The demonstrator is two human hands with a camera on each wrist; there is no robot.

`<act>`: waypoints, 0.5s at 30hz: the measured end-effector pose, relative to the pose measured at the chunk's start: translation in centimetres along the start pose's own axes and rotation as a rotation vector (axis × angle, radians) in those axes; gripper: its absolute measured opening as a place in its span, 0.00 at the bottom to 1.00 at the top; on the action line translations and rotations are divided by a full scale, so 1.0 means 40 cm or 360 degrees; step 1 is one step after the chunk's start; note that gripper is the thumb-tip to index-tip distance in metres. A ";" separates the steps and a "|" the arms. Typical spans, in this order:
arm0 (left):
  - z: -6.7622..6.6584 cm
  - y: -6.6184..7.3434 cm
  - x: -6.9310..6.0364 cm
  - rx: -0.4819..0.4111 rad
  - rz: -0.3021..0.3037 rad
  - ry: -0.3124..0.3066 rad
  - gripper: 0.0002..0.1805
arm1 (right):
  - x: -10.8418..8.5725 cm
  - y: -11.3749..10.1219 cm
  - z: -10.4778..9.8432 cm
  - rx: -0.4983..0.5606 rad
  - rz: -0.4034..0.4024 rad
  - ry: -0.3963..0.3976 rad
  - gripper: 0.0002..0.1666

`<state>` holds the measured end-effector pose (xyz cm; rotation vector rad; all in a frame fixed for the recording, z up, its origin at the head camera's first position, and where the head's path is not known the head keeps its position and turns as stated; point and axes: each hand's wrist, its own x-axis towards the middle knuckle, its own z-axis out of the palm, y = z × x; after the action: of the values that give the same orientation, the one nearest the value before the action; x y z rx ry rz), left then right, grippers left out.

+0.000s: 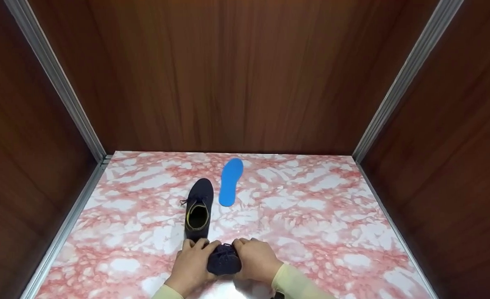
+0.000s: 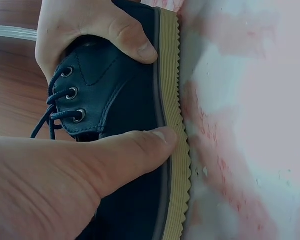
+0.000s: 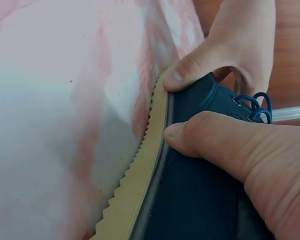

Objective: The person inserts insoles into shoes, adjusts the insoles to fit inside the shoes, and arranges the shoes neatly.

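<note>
Mostly dark, a lace-up shoe (image 2: 132, 102) with a tan, saw-toothed sole (image 2: 171, 90).

held shoe (image 1: 224, 263) partly hidden by fingers (image 1: 202, 243), cropped in both wrist views; sleeves (image 1: 296, 283) cropped in head view.

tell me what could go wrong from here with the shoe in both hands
The left hand overlaps the heel of the other shoe in the head view, so it might nudge that shoe. The held shoe could twist if either the left or right hand slips, as both grip its sides. Its laces stick out close to the hands and may snag a finger.
</note>
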<state>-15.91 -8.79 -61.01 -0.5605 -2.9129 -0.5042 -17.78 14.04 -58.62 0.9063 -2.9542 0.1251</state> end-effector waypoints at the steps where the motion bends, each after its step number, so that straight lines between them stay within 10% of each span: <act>1: 0.002 0.000 -0.001 0.0003 0.0003 0.0007 0.50 | 0.002 0.004 -0.003 0.0043 -0.0001 -0.0041 0.44; 9: 0.011 0.005 0.000 0.0036 0.0032 0.0064 0.48 | 0.107 0.122 -0.062 0.0747 0.0307 -0.0342 0.43; 15: 0.007 0.002 0.001 0.0022 -0.0018 0.0041 0.50 | 0.248 0.218 -0.070 0.0657 0.0325 -0.0308 0.36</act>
<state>-15.93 -8.60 -61.24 -0.5321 -2.8944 -0.4882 -30.81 15.97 -55.66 0.6738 -3.2607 0.7166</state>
